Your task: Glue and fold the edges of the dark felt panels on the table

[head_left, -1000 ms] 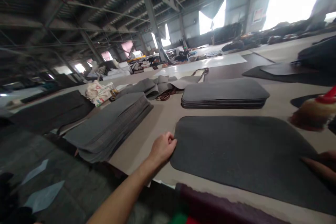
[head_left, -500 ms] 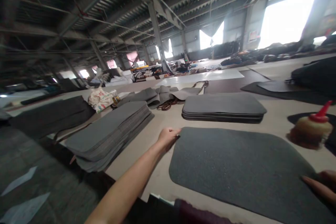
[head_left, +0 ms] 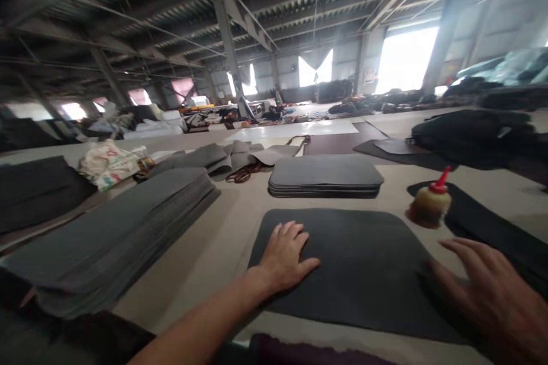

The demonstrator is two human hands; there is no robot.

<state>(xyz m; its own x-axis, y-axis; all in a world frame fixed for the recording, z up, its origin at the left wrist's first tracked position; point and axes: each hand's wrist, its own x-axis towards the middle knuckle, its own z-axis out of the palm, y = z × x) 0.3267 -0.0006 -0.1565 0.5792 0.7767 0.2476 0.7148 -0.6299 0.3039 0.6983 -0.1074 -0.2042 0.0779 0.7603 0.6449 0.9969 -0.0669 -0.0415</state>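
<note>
Lying flat on the counter (head_left: 201,262), the dark gray sheet (head_left: 363,274) is right in front of the person I'm watching. Left hand (head_left: 286,256): palm down on the sheet's left part, thumb out wide, nothing gripped. Right hand (head_left: 499,291): fingers loosely spread, grasping nothing, at the sheet's right edge; blurred, can't tell if touching. Short gray stack (head_left: 325,174) just beyond the sheet, long gray stack (head_left: 115,228) off left. Red-tipped bottle (head_left: 430,205) beyond the right hand, near a black piece (head_left: 492,234).
</note>
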